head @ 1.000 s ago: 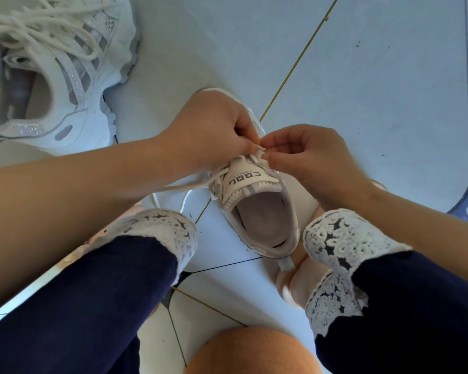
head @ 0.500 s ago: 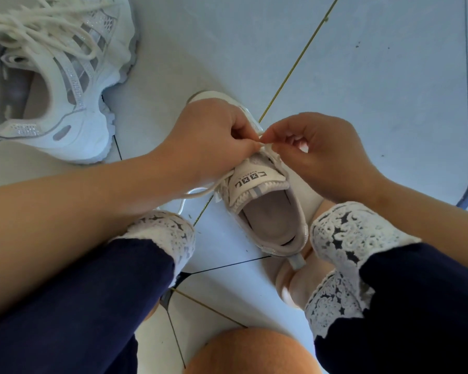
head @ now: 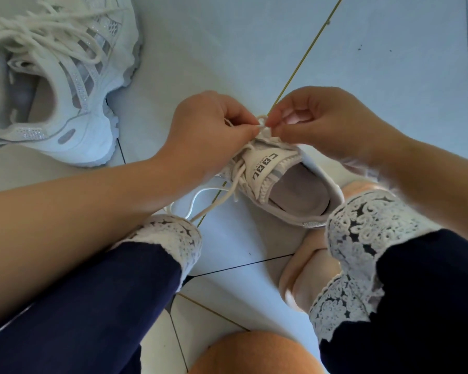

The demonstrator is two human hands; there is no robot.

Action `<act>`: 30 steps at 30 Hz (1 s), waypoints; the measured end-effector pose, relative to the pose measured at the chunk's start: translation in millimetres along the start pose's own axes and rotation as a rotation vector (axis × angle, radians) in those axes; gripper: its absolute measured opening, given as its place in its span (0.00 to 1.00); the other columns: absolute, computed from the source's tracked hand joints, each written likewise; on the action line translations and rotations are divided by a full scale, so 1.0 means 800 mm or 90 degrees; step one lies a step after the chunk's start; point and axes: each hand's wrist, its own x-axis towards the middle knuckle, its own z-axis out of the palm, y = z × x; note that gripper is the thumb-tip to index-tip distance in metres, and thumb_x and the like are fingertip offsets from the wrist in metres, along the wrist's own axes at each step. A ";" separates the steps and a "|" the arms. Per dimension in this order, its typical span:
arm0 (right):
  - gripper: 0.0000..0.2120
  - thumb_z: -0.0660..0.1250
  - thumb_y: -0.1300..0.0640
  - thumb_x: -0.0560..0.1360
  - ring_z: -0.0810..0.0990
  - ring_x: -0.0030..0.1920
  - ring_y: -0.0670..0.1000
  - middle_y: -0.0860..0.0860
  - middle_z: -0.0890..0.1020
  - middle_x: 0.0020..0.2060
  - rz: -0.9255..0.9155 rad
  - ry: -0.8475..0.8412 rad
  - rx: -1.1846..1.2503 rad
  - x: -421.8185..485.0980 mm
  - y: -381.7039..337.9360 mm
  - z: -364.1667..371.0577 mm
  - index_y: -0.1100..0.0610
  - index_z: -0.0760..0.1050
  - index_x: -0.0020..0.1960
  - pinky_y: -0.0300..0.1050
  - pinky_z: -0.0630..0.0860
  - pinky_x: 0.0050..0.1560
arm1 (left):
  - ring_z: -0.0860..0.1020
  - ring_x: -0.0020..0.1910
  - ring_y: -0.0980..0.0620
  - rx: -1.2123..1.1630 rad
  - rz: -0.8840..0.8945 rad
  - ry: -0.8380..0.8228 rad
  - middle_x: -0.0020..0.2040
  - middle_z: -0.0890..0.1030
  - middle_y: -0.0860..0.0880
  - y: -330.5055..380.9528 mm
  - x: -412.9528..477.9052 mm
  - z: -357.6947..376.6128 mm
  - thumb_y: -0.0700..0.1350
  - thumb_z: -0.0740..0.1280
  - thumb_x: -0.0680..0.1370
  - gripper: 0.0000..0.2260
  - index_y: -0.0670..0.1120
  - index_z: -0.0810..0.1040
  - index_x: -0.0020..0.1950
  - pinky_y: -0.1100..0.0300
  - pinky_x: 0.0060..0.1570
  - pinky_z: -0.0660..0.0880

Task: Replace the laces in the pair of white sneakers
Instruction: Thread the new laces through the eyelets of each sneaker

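Where two tile seams cross the floor (head: 389, 63), one beige-white sneaker (head: 295, 193) sits between the person's knees, heel toward the camera, printed tongue (head: 262, 168) facing up. Left hand (head: 208, 130): grip closed, thumb and fingers pinching the cream lace (head: 214, 203) just above the tongue. Right hand (head: 324, 122): grip closed, pinching the same lace just beside the left fingertips. Loose lace ends trail off the sneaker's left side onto the floor. Second sneaker (head: 65, 103): white, chunky, laced, toward the floor's far left, well apart from both hands.
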 end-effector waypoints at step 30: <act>0.05 0.74 0.57 0.67 0.80 0.33 0.41 0.44 0.82 0.29 0.052 0.118 0.046 -0.006 0.006 0.014 0.50 0.80 0.35 0.33 0.77 0.41 | 0.76 0.42 0.53 0.212 0.144 0.019 0.42 0.79 0.49 0.005 0.009 -0.004 0.42 0.70 0.70 0.04 0.48 0.83 0.43 0.63 0.44 0.69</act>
